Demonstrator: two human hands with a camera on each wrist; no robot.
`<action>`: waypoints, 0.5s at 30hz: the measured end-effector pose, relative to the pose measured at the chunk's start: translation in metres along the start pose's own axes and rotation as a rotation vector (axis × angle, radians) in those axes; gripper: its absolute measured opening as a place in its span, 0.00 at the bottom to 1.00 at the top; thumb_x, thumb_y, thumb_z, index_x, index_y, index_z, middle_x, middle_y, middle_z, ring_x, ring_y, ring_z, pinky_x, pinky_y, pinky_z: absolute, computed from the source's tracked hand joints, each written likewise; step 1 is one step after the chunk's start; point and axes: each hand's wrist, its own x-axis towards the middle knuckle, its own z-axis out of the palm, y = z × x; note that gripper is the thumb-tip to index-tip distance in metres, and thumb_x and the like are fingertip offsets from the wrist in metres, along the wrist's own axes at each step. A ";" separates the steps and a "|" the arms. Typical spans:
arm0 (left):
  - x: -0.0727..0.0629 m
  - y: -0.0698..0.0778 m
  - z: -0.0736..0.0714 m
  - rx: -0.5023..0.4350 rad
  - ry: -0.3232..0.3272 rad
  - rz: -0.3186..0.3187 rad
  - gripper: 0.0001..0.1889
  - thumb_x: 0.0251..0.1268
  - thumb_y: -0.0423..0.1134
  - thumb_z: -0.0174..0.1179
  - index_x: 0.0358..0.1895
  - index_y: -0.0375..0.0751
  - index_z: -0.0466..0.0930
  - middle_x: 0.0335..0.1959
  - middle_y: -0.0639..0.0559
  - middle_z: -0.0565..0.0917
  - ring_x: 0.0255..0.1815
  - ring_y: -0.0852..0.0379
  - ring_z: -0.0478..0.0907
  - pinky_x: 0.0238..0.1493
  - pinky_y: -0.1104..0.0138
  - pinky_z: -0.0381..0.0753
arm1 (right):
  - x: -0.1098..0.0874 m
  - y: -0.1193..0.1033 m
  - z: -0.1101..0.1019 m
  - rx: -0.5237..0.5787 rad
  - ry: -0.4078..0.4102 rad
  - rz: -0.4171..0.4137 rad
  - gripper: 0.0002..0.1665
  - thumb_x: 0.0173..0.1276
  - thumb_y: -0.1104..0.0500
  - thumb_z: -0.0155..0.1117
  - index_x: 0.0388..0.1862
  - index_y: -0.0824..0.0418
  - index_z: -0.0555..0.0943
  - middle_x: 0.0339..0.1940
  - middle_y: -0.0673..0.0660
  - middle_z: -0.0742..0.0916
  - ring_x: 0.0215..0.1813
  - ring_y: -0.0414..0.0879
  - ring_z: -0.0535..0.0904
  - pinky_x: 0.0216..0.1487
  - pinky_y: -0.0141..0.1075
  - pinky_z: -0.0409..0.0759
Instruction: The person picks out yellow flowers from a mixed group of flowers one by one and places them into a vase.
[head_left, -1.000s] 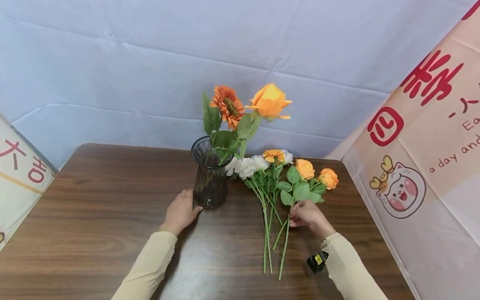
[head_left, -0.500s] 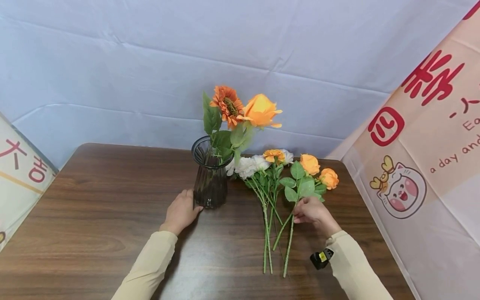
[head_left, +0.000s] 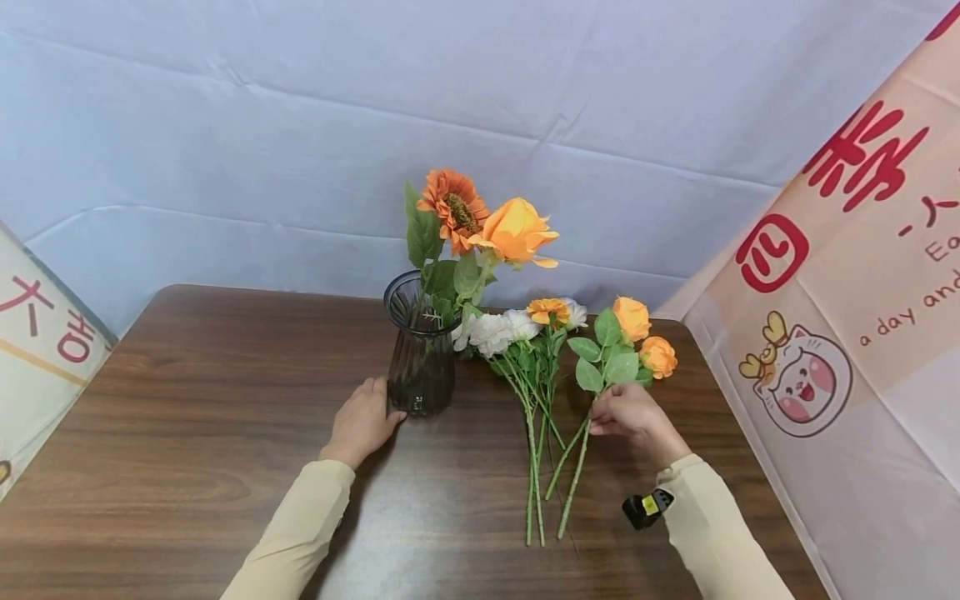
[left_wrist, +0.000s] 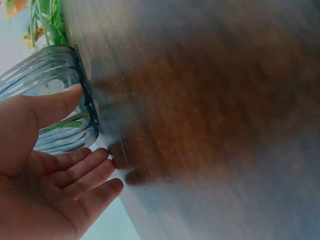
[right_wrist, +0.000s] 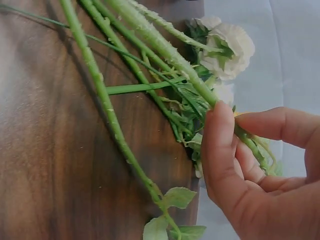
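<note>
My left hand [head_left: 362, 423] rests at the base of a dark, ribbed glass vase [head_left: 422, 375], thumb along its side. In the left wrist view its fingers [left_wrist: 95, 170] are nearly straight beside the glass. An orange-red sunflower [head_left: 455, 208] and a large orange rose [head_left: 517, 232] stand in the vase, leaning right. My right hand [head_left: 633, 417] pinches the stem [right_wrist: 170, 52] of a smaller orange rose [head_left: 632, 318] between thumb and fingers, just under its leaves. Another orange rose [head_left: 659, 357] lies beside it on the table.
White flowers [head_left: 495, 333] and an orange-yellow flower [head_left: 548, 312] lie between the vase and my right hand, their stems toward me. The brown wooden table [head_left: 225, 433] meets pale cloth at the back. A printed banner [head_left: 847, 333] hangs at the right.
My right hand has moved slightly right and away from me, carrying the pinched rose. The large rose in the vase has swung down and left, toward the sunflower. My left hand stays put.
</note>
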 end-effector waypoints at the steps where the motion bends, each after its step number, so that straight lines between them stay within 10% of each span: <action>1: 0.000 0.000 0.000 0.000 -0.001 0.000 0.32 0.56 0.44 0.64 0.56 0.24 0.66 0.46 0.36 0.74 0.48 0.41 0.73 0.46 0.52 0.75 | 0.000 -0.001 0.000 0.004 0.001 -0.003 0.02 0.60 0.76 0.49 0.31 0.78 0.69 0.22 0.60 0.79 0.23 0.45 0.79 0.31 0.35 0.82; 15: 0.000 0.001 0.000 0.009 -0.008 -0.001 0.32 0.56 0.45 0.64 0.56 0.23 0.66 0.47 0.35 0.74 0.49 0.40 0.73 0.47 0.52 0.75 | -0.011 -0.017 0.003 0.118 -0.001 -0.099 0.01 0.60 0.76 0.49 0.31 0.76 0.68 0.23 0.59 0.79 0.25 0.46 0.79 0.32 0.36 0.82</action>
